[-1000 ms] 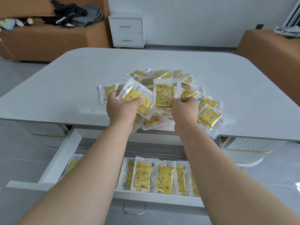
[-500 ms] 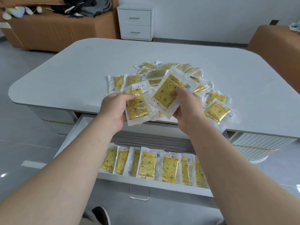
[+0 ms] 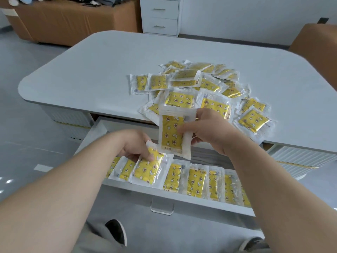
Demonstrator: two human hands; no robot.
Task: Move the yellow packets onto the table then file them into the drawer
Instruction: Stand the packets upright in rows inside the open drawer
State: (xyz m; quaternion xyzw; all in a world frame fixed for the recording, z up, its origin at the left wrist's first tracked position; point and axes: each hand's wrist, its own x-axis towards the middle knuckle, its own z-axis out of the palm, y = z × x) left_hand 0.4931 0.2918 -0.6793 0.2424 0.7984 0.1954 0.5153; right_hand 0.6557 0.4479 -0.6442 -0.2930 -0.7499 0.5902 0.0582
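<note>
A heap of yellow packets [image 3: 200, 88] in clear wrappers lies on the grey table [image 3: 91, 70] near its front edge. Below it the white drawer [image 3: 182, 198] stands pulled out, with a row of several yellow packets [image 3: 197, 181] standing on edge along its front. My left hand [image 3: 135, 145] is down in the drawer, gripping one yellow packet [image 3: 147, 170] at the left end of that row. My right hand [image 3: 209, 130] holds another yellow packet [image 3: 171, 134] upright above the drawer, just in front of the table edge.
A clear handle [image 3: 162, 209] hangs on the drawer front. A white two-drawer cabinet [image 3: 160, 15] stands against the far wall. Brown sofas sit at the back left [image 3: 63, 21] and far right [image 3: 317, 46]. My shoes [image 3: 116, 232] show on the floor below.
Both hands have lifted packets off the heap and come toward me. The left hand has dropped into the drawer with its packet; the right packet has turned upright over the drawer.
</note>
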